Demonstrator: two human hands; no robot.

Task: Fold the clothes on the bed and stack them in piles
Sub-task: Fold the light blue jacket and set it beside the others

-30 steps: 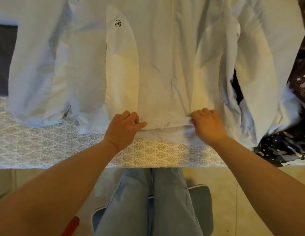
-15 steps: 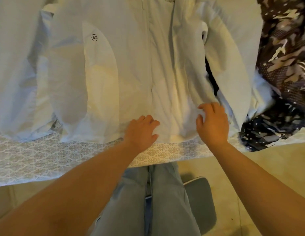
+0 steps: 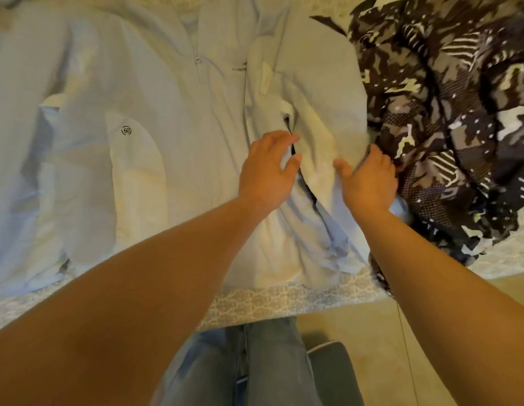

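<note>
**Folding barely begun: one pale top spread, nothing stacked**

Jeans [image 3: 240,370] and a grey chair [image 3: 334,373] are seen nearest, below the bed edge [image 3: 269,300], which is covered by a pale patterned sheet. Both forearms are stretched forward over that edge.

The left hand [image 3: 266,171] is held over the right side of the top [image 3: 167,112], fingers spread and loosely bent, thumb apart; nothing is clearly gripped by it, though whether the fingertips touch the cloth cannot be told. The right hand [image 3: 369,177] is placed just beside it, at the outer edge of the right sleeve [image 3: 322,118]. Its fingers are curled down out of sight at the cloth's edge, so whether the sleeve is pinched or only touched cannot be told.

The top, pale blue with a short zip at the collar, is laid flat and front-up across the bed, its hem toward the person and its collar farther off. A dark gap is visible between body and right sleeve. The left sleeve [image 3: 26,142] is spread out wide.

A camouflage garment [image 3: 445,112] is heaped, unfolded, to the right, touching the top.

As judged from this, the sleeve fold is only being started: no fold is finished, no pile is seen, and at least two garments are left.

One mark can be read: "50" in a circle [image 3: 126,130] on the top's front. A small dark mark near the zip is too small to read.
</note>
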